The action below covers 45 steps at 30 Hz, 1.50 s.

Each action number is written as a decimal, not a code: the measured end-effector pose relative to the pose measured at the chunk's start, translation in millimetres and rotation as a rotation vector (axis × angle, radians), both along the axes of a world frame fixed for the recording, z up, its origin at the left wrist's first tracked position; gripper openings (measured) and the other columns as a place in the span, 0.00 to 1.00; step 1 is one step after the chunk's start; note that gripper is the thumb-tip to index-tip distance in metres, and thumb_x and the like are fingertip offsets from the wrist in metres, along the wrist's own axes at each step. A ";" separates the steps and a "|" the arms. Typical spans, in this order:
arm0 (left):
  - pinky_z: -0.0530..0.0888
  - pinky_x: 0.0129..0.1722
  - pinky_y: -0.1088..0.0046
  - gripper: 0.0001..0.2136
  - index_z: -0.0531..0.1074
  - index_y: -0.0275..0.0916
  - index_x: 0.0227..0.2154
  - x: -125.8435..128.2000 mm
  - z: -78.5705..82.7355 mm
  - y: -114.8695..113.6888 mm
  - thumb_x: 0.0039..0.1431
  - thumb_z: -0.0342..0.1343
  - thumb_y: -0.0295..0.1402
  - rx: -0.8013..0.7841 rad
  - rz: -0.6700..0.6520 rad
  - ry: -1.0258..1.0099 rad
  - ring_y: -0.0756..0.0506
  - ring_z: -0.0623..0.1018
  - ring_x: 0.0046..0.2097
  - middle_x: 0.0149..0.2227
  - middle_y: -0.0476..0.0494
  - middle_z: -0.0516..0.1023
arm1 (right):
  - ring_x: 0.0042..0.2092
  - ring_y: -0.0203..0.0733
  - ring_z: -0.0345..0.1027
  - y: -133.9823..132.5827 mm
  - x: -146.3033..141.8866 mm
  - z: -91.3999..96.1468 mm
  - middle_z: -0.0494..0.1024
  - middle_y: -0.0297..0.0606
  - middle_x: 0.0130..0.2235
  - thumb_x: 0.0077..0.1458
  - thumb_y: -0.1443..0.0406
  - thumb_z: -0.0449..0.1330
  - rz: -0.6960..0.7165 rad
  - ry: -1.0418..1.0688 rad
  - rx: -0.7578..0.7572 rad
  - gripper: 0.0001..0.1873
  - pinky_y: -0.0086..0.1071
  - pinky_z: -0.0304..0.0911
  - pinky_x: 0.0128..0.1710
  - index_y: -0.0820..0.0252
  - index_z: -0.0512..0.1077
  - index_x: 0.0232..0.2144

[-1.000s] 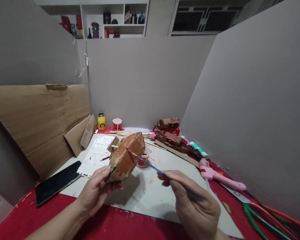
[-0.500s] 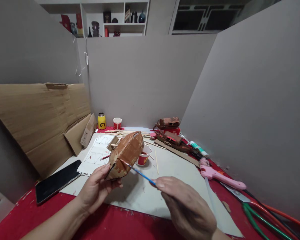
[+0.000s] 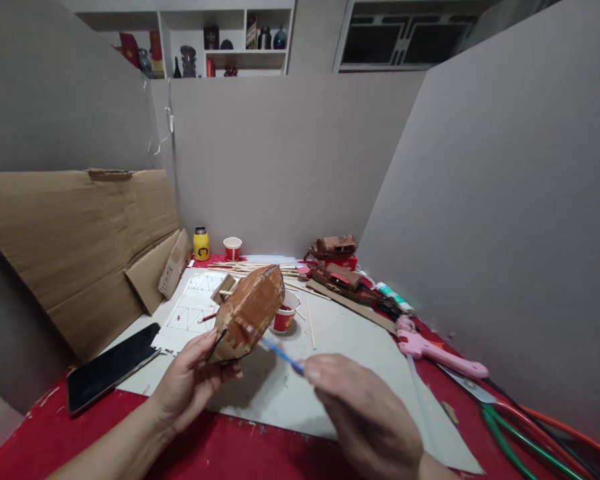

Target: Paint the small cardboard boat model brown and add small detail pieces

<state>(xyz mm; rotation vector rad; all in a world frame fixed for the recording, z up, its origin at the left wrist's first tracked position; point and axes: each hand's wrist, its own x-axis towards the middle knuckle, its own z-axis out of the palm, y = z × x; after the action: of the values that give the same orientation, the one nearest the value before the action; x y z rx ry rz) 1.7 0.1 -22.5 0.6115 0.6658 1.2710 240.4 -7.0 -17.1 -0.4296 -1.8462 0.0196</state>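
While a flat black phone (image 3: 113,368) lay left of the left hand (image 3: 191,375), apparently out of the way, that hand gripped the near end of a brown-painted, boat-shaped, cardboard-like piece (image 3: 254,308), tilted seemingly so its broad side faced rightward. Ahead of both hands, just beyond the piece, stood a red-and-white paper cup (image 3: 285,321), probably placed for easy reach. A slim, blue-handled paintbrush (image 3: 283,353) slanted from the right hand (image 3: 367,410), which gripped it; blur hid whether its tip touched the piece. Right of that hand lay a pink plastic glue gun (image 3: 423,346).
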 end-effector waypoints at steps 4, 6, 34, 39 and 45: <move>0.76 0.33 0.68 0.10 0.81 0.32 0.36 -1.2 5.5 1.4 0.58 0.61 0.34 -0.054 -0.036 -0.066 0.44 0.78 0.31 0.35 0.33 0.84 | 0.40 0.43 0.80 -0.1 0.9 4.0 0.84 0.38 0.39 0.58 0.77 0.57 0.056 -0.035 0.003 0.26 0.36 0.78 0.40 0.52 0.71 0.55; 0.76 0.33 0.68 0.12 0.81 0.31 0.38 -2.0 8.3 2.3 0.61 0.56 0.33 -0.114 -0.047 -0.095 0.45 0.78 0.29 0.37 0.29 0.83 | 0.40 0.43 0.79 5.7 3.1 2.2 0.83 0.38 0.39 0.57 0.77 0.58 -0.037 0.131 -0.065 0.23 0.36 0.77 0.39 0.51 0.74 0.51; 0.78 0.31 0.69 0.17 0.80 0.25 0.38 -7.6 15.9 5.9 0.64 0.50 0.34 -0.135 -0.063 -0.175 0.45 0.76 0.28 0.36 0.23 0.82 | 0.39 0.40 0.78 8.4 2.4 5.2 0.82 0.38 0.39 0.59 0.77 0.57 -0.009 0.206 -0.076 0.20 0.33 0.76 0.39 0.54 0.73 0.50; 0.78 0.30 0.69 0.16 0.80 0.27 0.36 -8.1 16.9 8.3 0.63 0.50 0.32 -0.157 -0.011 -0.167 0.46 0.76 0.28 0.34 0.24 0.82 | 0.41 0.40 0.79 0.3 -6.3 6.0 0.83 0.45 0.39 0.63 0.73 0.52 0.187 -0.077 0.061 0.17 0.33 0.76 0.42 0.64 0.68 0.53; 0.78 0.29 0.70 0.18 0.80 0.26 0.37 -7.0 18.5 8.4 0.63 0.48 0.34 -0.157 -0.013 -0.130 0.46 0.76 0.27 0.36 0.24 0.82 | 0.45 0.40 0.78 2.2 4.5 11.6 0.83 0.41 0.40 0.60 0.77 0.54 0.037 0.037 0.078 0.22 0.33 0.75 0.45 0.59 0.69 0.54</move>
<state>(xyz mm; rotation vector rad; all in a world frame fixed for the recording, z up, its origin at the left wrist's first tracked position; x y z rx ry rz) -5.3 8.5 -4.0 0.4000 0.6452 1.2228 245.0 -4.8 -5.6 -0.3384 -1.8124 -0.0187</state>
